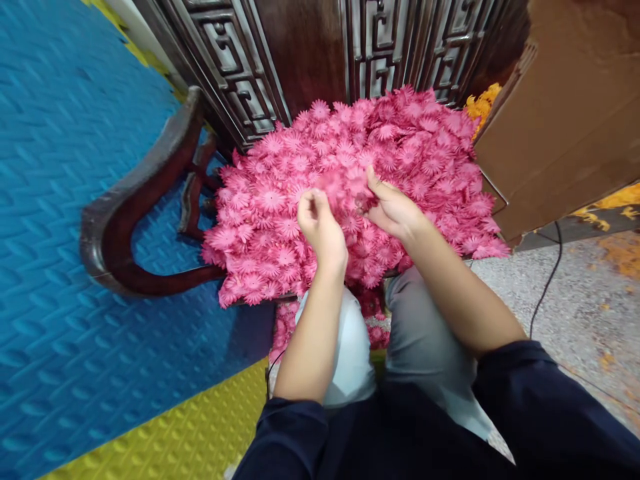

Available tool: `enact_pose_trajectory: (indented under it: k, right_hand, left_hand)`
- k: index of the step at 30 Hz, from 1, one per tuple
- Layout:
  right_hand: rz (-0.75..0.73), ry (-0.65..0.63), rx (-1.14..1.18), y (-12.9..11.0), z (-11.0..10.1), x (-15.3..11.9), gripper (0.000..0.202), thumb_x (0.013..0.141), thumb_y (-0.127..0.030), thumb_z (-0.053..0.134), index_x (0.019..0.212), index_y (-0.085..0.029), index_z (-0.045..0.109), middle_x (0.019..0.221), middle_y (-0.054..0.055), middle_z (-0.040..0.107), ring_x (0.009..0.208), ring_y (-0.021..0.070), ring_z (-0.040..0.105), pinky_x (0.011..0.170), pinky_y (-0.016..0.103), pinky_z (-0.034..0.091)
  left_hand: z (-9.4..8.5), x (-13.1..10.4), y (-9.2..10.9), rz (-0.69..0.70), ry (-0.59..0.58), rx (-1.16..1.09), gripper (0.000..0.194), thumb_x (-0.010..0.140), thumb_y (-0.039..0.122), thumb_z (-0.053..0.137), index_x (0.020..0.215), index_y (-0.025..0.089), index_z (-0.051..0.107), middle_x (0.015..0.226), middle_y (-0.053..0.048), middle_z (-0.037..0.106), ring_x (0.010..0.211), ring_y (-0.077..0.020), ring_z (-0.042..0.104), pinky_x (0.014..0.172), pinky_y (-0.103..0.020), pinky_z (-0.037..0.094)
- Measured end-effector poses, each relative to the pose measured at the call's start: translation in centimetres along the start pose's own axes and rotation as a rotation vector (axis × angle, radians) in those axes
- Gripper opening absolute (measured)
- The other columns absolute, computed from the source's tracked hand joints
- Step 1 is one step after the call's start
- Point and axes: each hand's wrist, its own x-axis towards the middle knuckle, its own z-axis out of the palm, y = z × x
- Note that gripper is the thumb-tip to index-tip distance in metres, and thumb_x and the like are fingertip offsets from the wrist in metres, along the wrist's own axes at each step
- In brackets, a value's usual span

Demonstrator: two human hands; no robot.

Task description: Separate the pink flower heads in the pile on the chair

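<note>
Curving left of both hands, a dark wooden armrest [125,200] borders a deep heap of pink flowers [273,200]. They lie beneath and around the hands, many-petalled and spiky, overlapping thickly, pale in places and deeper rose toward the right. Above the heap, the left hand [323,230] has its fingers curled, thumb close to them; whether anything is pinched there is unclear. The right hand [395,210] is partly spread, thumb raised; pink blur between both hands hides any hold. Right of the hands stands a brown cardboard box [560,127], its contents hidden, orange flowers [483,107] showing past its edge.
</note>
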Motion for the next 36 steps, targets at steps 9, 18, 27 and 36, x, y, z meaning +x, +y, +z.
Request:
enact_pose_trajectory:
  k: [9, 18, 27, 36]
  right_hand:
    - [-0.02, 0.079, 0.031, 0.5, 0.0, 0.1, 0.04, 0.059, -0.054, 0.078, 0.077, -0.021, 0.065, 0.084, 0.001, 0.071, 0.091, 0.016, 0.065, 0.084, 0.032, 0.052]
    - [-0.04, 0.001, 0.027, 0.2, 0.0, -0.3, 0.022, 0.059, -0.036, 0.081, 0.073, -0.021, 0.072, 0.082, -0.001, 0.073, 0.087, 0.0111, 0.064, 0.089, 0.025, 0.048]
    - [-0.026, 0.059, 0.079, 0.1, 0.0, -0.3, 0.021, 0.057, -0.033, 0.082, 0.072, -0.021, 0.072, 0.077, -0.003, 0.072, 0.08, 0.0104, 0.063, 0.081, 0.024, 0.05]
    - [0.005, 0.065, 0.074, 0.0, 0.0, -0.3, 0.022, 0.059, -0.033, 0.081, 0.074, -0.021, 0.069, 0.076, -0.004, 0.069, 0.077, 0.0107, 0.06, 0.076, 0.026, 0.047]
  left_hand:
    - [-2.1, 2.4, -0.7, 0.271, 0.271, 0.594, 0.034, 0.081, 0.017, 0.059, 0.114, 0.023, 0.052, 0.124, -0.01, 0.051, 0.118, -0.0222, 0.048, 0.108, -0.036, 0.033]
    - [-0.4, 0.2, -0.4, 0.175, -0.31, 0.354, 0.019, 0.089, 0.035, 0.053, 0.081, 0.021, 0.063, 0.087, -0.004, 0.064, 0.087, -0.0158, 0.058, 0.082, -0.027, 0.043]
    - [-0.7, 0.6, -1.1, 0.079, -0.32, 0.24, 0.022, 0.086, 0.039, 0.057, 0.077, 0.02, 0.059, 0.078, -0.001, 0.062, 0.076, -0.0123, 0.057, 0.077, -0.024, 0.043]
    - [-0.9, 1.3, -1.4, 0.033, -0.236, 0.161, 0.028, 0.078, 0.043, 0.066, 0.092, 0.02, 0.059, 0.08, -0.001, 0.06, 0.076, -0.0121, 0.058, 0.077, -0.025, 0.046]
